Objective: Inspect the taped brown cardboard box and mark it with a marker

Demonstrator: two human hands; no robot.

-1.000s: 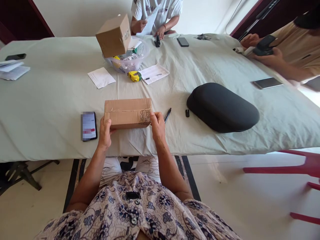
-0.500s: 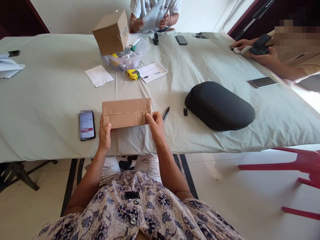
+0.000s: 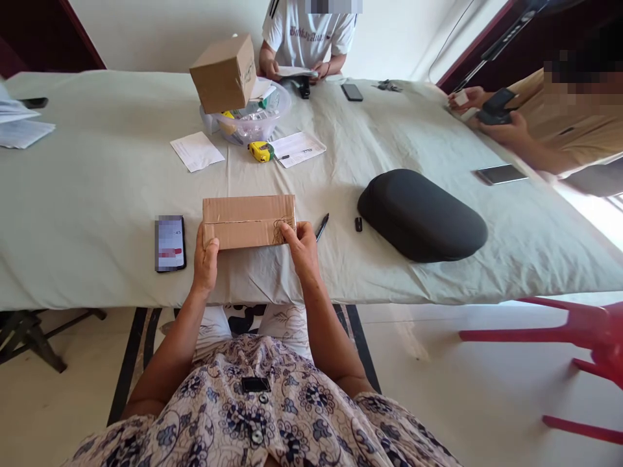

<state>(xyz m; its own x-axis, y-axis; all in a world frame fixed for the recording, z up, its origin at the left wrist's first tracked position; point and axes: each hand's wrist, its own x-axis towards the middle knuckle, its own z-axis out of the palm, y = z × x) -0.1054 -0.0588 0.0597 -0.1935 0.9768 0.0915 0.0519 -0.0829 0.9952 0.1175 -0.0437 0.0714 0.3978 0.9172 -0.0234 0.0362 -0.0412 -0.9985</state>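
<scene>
A flat brown cardboard box (image 3: 243, 222) is held between my two hands above the near edge of the table. My left hand (image 3: 206, 263) grips its left end, thumb on the top face. At the right end my right hand (image 3: 302, 248) is closed on the box, its thumb beside a dark scribbled mark on the cardboard. Just right of that hand lies a black pen (image 3: 322, 226), and a small black cap (image 3: 359, 224) is farther right. A lit phone (image 3: 170, 243) rests on the cloth left of my left hand.
A black hard case (image 3: 422, 215) lies at the right. Farther back are a yellow tape measure (image 3: 261, 152), papers (image 3: 197, 152) and a plastic basin (image 3: 253, 130) with a larger carton (image 3: 222, 74) on it. Two people sit around the table; a red stool (image 3: 584, 324) stands lower right.
My hands keep the same hold on the box. The person opposite has lowered the paper to the table. The view has shifted slightly.
</scene>
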